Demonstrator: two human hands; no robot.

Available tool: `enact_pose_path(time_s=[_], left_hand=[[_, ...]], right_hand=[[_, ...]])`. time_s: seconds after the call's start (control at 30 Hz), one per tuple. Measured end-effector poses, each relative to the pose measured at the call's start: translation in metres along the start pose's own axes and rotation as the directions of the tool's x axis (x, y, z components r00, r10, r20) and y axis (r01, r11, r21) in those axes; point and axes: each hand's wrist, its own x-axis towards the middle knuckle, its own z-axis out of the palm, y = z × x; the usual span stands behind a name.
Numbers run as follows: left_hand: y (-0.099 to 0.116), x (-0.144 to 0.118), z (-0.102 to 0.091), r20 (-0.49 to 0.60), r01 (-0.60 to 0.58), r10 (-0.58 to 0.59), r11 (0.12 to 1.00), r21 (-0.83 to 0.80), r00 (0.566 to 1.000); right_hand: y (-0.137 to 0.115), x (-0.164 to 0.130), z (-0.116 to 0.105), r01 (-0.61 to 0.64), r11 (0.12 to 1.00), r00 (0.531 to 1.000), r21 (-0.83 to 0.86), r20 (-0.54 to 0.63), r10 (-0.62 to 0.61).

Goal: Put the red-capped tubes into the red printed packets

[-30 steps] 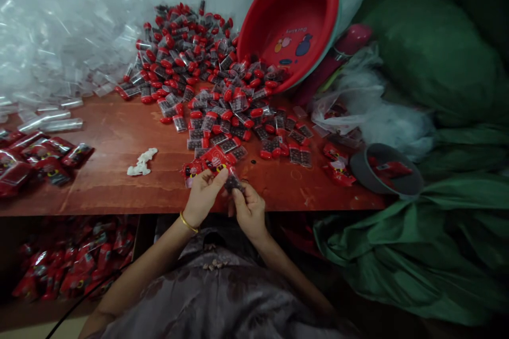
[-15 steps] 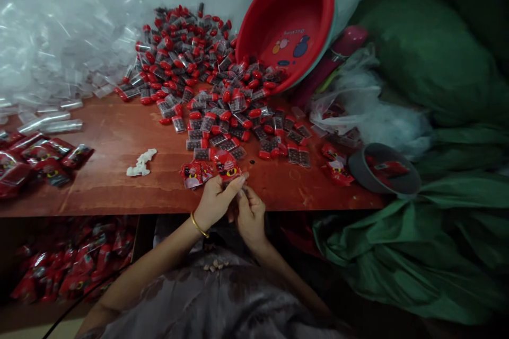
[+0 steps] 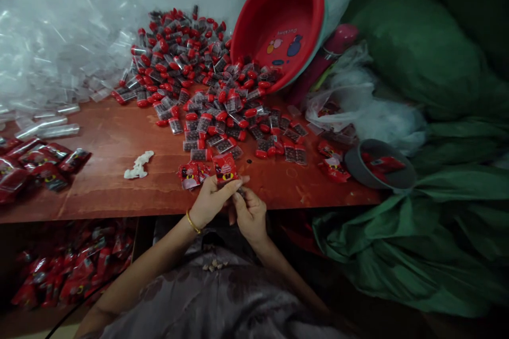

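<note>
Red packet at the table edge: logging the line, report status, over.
Left hand pinching red packet; right hand closed on its lower end. Held above table edge. Capped vials piled beyond, nothing blocking.

Right hand (image 3: 249, 214) hides its item (vial?).

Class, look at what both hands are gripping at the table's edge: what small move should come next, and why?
Probably pushing the small vial fully into the red packet: the left hand pinches the packet while the right hand grips the vial just below it.
</note>
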Motion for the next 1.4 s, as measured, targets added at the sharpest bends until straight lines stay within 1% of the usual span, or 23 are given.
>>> enact_pose_path(time_s=[0.23, 0.37, 0.43, 0.5, 0.57, 0.63, 0.67, 0.7, 0.73, 0.77, 0.8, 0.83, 0.87, 0.93, 0.97, 1.0, 1.03, 1.07, 1.13, 1.2, 1.3, 1.37, 1.4], left_hand=[[-0.017, -0.005, -0.007, -0.023, 0.042, -0.044, 0.994, -0.105, 0.999], [-0.02, -0.008, -0.005, -0.029, 0.059, -0.066, 0.98, -0.192, 0.997], [-0.017, -0.01, -0.007, -0.056, 0.092, -0.106, 0.975, -0.204, 0.993], [-0.01, -0.012, -0.016, -0.111, 0.12, -0.145, 0.971, -0.205, 0.983], [0.001, -0.013, -0.038, -0.171, 0.128, -0.166, 0.968, -0.215, 0.971], [0.017, -0.015, -0.075, -0.252, 0.082, -0.142, 0.969, -0.235, 0.957], [0.026, -0.016, -0.097, -0.34, 0.013, -0.095, 0.971, -0.237, 0.935], [0.035, -0.018, -0.12, -0.45, -0.075, -0.039, 0.97, -0.232, 0.892], [0.043, -0.021, -0.143, -0.539, -0.163, 0.019, 0.962, -0.22, 0.842], [0.051, -0.024, -0.164, -0.648, -0.266, 0.088, 0.947, -0.181, 0.756], [0.057, -0.028, -0.181, -0.706, -0.306, 0.124, 0.942, -0.137, 0.697], [0.061, -0.032, -0.193, -0.725, -0.316, 0.161, 0.945, -0.082, 0.669], [0.063, -0.035, -0.201, -0.756, -0.295, 0.202, 0.955, 0.013, 0.623], [0.059, -0.037, -0.205, -0.781, -0.116, 0.349, 0.933, 0.34, 0.517], [0.055, -0.037, -0.202, -0.766, 0.006, 0.439, 0.866, 0.5, 0.469], [0.049, -0.035, -0.199, -0.726, 0.126, 0.522, 0.767, 0.629, 0.449], [0.043, -0.032, -0.195, -0.67, 0.228, 0.579, 0.653, 0.723, 0.465], [0.037, -0.029, -0.193, -0.617, 0.304, 0.606, 0.544, 0.782, 0.502], [0.026, -0.022, -0.192, -0.56, 0.417, 0.603, 0.376, 0.828, 0.568], [0.02, -0.016, -0.195, -0.531, 0.507, 0.595, 0.227, 0.832, 0.604], [0.019, -0.017, -0.199, -0.482, 0.523, 0.588, 0.115, 0.844, 0.649], [0.023, -0.022, -0.195, -0.445, 0.512, 0.576, 0.054, 0.858, 0.686], [0.025, -0.025, -0.191, -0.436, 0.512, 0.582, 0.039, 0.858, 0.687]], right_hand=[[0.012, 0.013, -0.007, -0.023, 0.998, 0.998, 0.058, 0.065, 0.019], [0.026, 0.024, -0.004, 0.142, 0.99, 0.99, 0.004, -0.017, -0.141], [0.027, 0.029, -0.003, 0.226, 0.968, 0.973, -0.107, -0.022, -0.23], [0.024, 0.037, -0.007, 0.287, 0.92, 0.957, -0.268, 0.051, -0.284], [0.019, 0.052, -0.018, 0.337, 0.816, 0.939, -0.47, 0.102, -0.329], [0.016, 0.075, -0.036, 0.327, 0.65, 0.919, -0.686, 0.07, -0.388], [0.017, 0.087, -0.046, 0.278, 0.55, 0.913, -0.788, 0.039, -0.406], [0.021, 0.098, -0.054, 0.232, 0.456, 0.913, -0.859, 0.031, -0.406], [0.026, 0.106, -0.062, 0.2, 0.368, 0.916, -0.908, 0.041, -0.398], [0.032, 0.112, -0.068, 0.181, 0.291, 0.922, -0.939, 0.059, -0.382], [0.039, 0.113, -0.071, 0.183, 0.229, 0.928, -0.956, 0.091, -0.361], [0.046, 0.111, -0.073, 0.198, 0.18, 0.929, -0.963, 0.126, -0.347], [0.052, 0.105, -0.074, 0.213, 0.149, 0.927, -0.966, 0.152, -0.343], [0.061, 0.088, -0.073, 0.237, 0.121, 0.912, -0.964, 0.178, -0.369], [0.064, 0.079, -0.072, 0.242, 0.119, 0.902, -0.963, 0.179, -0.392], [0.065, 0.071, -0.071, 0.245, 0.12, 0.892, -0.962, 0.175, -0.417], [0.066, 0.065, -0.071, 0.244, 0.124, 0.883, -0.962, 0.167, -0.439], [0.067, 0.061, -0.071, 0.241, 0.131, 0.876, -0.962, 0.158, -0.455], [0.068, 0.06, -0.072, 0.232, 0.152, 0.874, -0.961, 0.138, -0.465], [0.069, 0.063, -0.074, 0.231, 0.169, 0.879, -0.958, 0.131, -0.459], [0.071, 0.067, -0.075, 0.247, 0.177, 0.876, -0.953, 0.141, -0.461], [0.072, 0.067, -0.076, 0.257, 0.183, 0.868, -0.949, 0.144, -0.475], [0.071, 0.066, -0.075, 0.263, 0.187, 0.864, -0.947, 0.145, -0.482]])
